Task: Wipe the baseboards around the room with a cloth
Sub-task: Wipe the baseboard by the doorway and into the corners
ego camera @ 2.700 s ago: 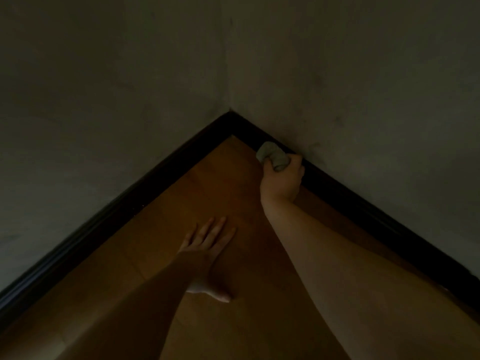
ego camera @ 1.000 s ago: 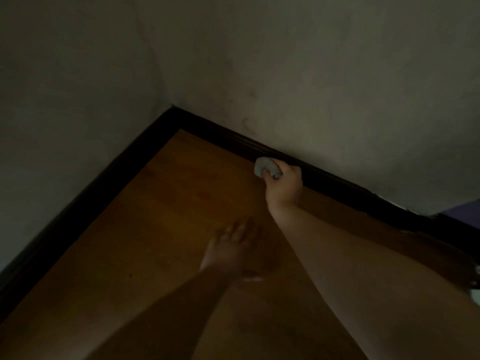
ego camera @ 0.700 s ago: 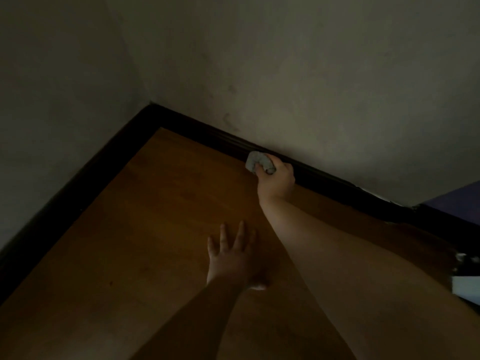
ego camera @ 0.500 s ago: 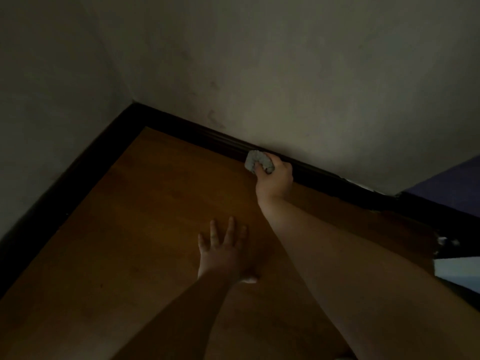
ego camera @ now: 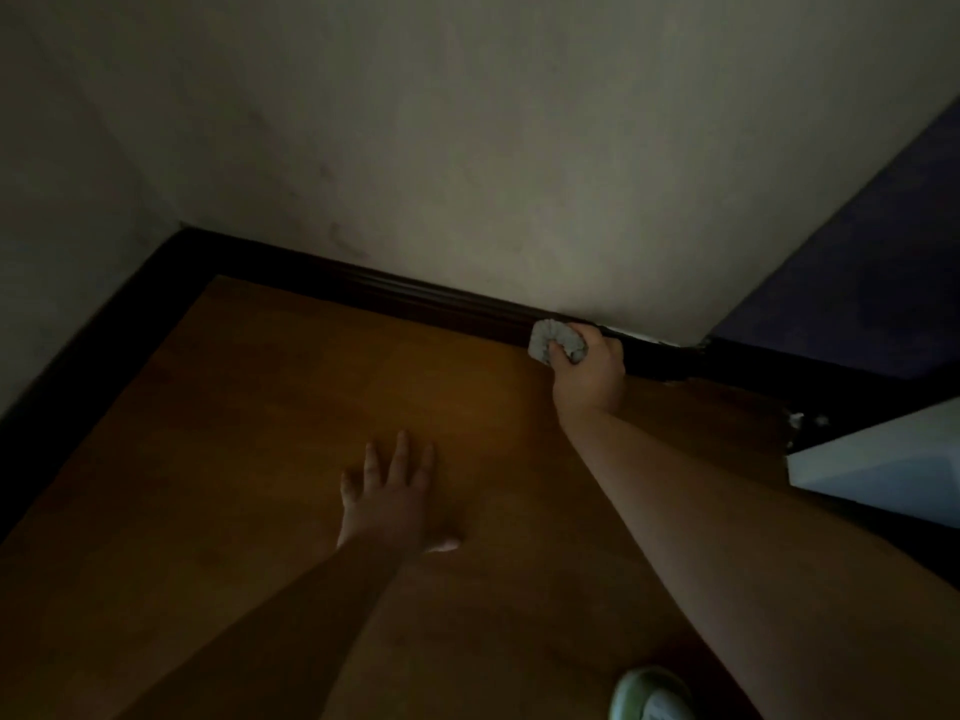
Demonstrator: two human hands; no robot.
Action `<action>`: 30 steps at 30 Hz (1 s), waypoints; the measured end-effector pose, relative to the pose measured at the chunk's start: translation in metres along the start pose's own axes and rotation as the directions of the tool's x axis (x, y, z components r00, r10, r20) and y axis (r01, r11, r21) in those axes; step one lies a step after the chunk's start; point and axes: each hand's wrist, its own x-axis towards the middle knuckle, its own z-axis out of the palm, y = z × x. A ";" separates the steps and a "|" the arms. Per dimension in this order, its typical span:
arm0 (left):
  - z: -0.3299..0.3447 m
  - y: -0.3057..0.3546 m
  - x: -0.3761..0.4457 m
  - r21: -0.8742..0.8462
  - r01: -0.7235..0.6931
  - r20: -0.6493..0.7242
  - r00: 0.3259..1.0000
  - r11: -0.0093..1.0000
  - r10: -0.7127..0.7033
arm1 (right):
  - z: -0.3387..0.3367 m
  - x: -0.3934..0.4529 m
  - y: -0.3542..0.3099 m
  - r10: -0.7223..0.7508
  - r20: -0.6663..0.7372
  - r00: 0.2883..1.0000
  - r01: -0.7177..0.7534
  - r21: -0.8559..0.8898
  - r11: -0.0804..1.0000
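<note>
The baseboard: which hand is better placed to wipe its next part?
Right. The right hand grips the cloth against the baseboard; the left hand lies flat on the floor.

Cloth against baseboard at right; left hand on floor before it.

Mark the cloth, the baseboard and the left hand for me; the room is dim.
cloth (ego camera: 551,341), head view, bunched grey end poking from the right hand (ego camera: 589,374).
baseboard (ego camera: 415,299), head view, dark face.
left hand (ego camera: 387,498), head view, back.
</note>
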 end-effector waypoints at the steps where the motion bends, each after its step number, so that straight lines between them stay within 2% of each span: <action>1: 0.001 0.000 -0.001 0.017 -0.028 -0.017 0.999 0.999 0.028 | -0.007 0.002 0.006 -0.001 -0.010 1.000 0.001 -0.008 1.000; 4: 0.004 0.011 -0.008 0.069 -0.132 -0.060 0.989 0.989 0.137 | -0.027 0.007 0.020 -0.004 -0.016 1.000 0.003 -0.031 1.000; 10: 0.014 0.075 -0.023 0.111 -0.292 -0.006 0.956 0.950 0.295 | -0.059 0.014 0.038 0.030 -0.006 1.000 -0.030 -0.084 0.996; 17: 0.019 0.111 -0.022 0.071 -0.185 0.022 0.983 0.980 0.183 | -0.083 0.020 0.056 0.022 -0.017 1.000 -0.024 -0.152 0.988; 23: 0.021 0.110 -0.018 0.071 -0.186 0.022 0.983 0.980 0.185 | -0.106 0.025 0.078 -0.017 -0.013 1.000 0.014 -0.205 0.979; 30: 0.019 0.107 -0.020 0.091 -0.212 0.015 0.977 0.973 0.211 | -0.122 0.023 0.094 -0.027 -0.066 0.997 0.016 -0.163 0.986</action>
